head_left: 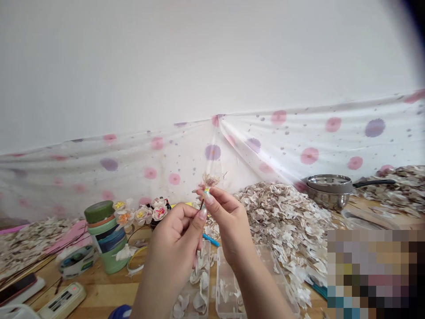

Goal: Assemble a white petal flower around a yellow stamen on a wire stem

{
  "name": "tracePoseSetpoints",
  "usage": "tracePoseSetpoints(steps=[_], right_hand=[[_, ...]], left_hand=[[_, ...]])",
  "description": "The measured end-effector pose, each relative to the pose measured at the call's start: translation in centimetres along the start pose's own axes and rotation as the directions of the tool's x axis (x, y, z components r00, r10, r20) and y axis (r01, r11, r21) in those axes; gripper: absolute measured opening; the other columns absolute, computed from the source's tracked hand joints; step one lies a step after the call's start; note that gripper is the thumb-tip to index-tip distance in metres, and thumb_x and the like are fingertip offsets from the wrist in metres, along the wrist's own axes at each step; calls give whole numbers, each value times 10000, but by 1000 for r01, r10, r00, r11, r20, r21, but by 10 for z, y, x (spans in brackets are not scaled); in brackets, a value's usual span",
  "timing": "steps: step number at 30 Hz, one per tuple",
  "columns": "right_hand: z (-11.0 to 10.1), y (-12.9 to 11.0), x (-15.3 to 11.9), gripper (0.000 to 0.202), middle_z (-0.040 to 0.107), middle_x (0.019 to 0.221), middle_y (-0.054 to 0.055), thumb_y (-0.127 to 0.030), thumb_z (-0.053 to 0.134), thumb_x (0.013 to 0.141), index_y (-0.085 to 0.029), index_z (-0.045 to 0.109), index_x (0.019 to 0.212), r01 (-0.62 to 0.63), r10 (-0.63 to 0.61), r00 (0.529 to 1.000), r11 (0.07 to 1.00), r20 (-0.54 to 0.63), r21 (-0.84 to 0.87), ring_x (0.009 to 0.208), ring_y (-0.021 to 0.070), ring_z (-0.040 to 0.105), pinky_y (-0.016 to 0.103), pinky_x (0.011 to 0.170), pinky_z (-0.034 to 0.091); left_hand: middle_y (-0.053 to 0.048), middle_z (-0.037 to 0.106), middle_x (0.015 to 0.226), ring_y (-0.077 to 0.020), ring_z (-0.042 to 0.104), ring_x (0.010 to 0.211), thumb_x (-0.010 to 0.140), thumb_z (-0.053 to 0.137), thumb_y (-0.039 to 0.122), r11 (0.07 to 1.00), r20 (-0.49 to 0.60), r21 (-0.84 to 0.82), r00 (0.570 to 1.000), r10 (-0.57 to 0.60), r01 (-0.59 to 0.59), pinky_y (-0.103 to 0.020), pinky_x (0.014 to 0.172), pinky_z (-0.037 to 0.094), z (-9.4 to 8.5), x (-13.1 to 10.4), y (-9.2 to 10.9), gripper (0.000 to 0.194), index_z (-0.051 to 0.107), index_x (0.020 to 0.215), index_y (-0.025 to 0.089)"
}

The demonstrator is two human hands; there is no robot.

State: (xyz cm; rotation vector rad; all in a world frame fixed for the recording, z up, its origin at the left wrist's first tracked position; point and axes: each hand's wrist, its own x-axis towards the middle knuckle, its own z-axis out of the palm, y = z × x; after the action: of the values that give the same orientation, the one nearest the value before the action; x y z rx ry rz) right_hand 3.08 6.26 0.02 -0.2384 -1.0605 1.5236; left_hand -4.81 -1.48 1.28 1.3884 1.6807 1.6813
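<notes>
A small flower [210,180] with pale, brown-veined petals is held up over the middle of the table. My left hand [177,232] is closed, with thumb and finger pinching the flower's thin dark stem [202,204]. Just above, my right hand [232,217] pinches the flower's base, its thumb and fingers closed around it. A bit of yellow and green shows between those fingertips. Below my hands lies a clear plastic compartment box [217,283] with loose white petals in it. A blue pen-like tool [211,240] lies behind the box.
A large heap of petals [285,212] spreads at the right, beside a metal pot [329,190]. At the left stand a green jar [108,237] and several finished-looking flowers [142,215]. A power strip [63,301] and a tape roll [78,261] lie nearby. The lower right corner is pixelated.
</notes>
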Motion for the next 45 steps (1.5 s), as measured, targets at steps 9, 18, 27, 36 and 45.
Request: tracePoseSetpoints(steps=[9,18,27,36,45], right_hand=[[-4,-24,-11,160,803,873,53,-377,805,686,-263,824,797,115,-110,992,987,54,-114,903,248,721,392,810,578],[-7,-30,-13,107,806,830,33,-366,783,727,-272,824,760,150,-140,987,979,81,-139,850,225,732,365,809,592],[-7,-31,-14,90,801,784,29,-361,777,730,-282,821,731,178,-170,983,975,66,-134,795,202,726,355,787,595],[-8,-34,-14,85,794,766,35,-354,794,696,-271,809,711,153,-145,986,983,80,-104,766,205,721,357,743,596],[-11,-37,-14,207,781,771,37,-443,704,803,-274,821,772,215,-196,967,971,162,-109,751,173,679,309,713,561]], left_hand=[[79,434,489,-68,344,423,838,645,494,988,-125,-113,988,95,-109,-186,407,255,19,-7,-1,362,499,682,202],[75,404,506,-94,333,468,824,646,540,989,-128,-68,985,119,-128,-207,433,255,20,-11,-2,390,490,682,212],[77,398,511,-96,326,479,855,600,503,992,-136,-5,983,123,-125,-217,453,239,20,-13,-3,342,495,703,215],[79,398,500,-96,331,464,810,648,510,993,-159,-29,981,112,-118,-219,445,245,22,-17,5,358,496,675,215],[78,402,495,-102,335,472,824,626,507,994,-172,10,979,110,-110,-216,455,246,22,-17,5,345,500,682,219]])
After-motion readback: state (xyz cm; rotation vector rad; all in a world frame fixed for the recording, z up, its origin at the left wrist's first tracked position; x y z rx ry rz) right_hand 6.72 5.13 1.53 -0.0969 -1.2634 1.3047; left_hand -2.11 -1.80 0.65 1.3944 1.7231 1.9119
